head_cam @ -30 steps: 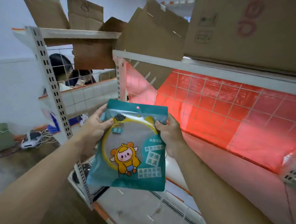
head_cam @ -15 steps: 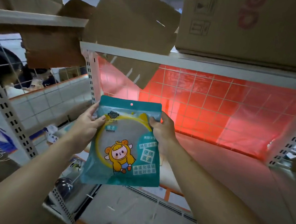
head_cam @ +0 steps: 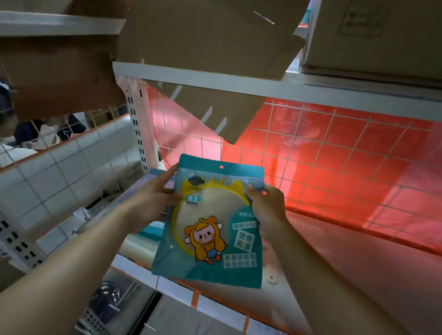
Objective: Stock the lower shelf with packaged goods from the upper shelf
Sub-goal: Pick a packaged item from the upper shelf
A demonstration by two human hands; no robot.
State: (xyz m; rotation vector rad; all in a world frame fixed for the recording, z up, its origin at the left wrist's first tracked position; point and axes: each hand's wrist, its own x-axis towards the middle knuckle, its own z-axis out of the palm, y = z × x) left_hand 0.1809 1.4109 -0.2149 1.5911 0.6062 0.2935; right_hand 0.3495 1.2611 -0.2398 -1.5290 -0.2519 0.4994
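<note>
Teal mirror pack [head_cam: 211,226] upright, front to camera, just below frame centre, held in the air in front of the lower shelf [head_cam: 364,266]. Left hand [head_cam: 150,202] grips the pack's edge at 9 o'clock, thumb on front, fingers curled behind. Right hand [head_cam: 266,206] grips the edge at 2 o'clock, fingers curled round it. Red wire-grid back panel [head_cam: 345,154] at 2 o'clock. Cardboard box [head_cam: 391,35] on upper shelf [head_cam: 323,92] at 1 o'clock.
</note>
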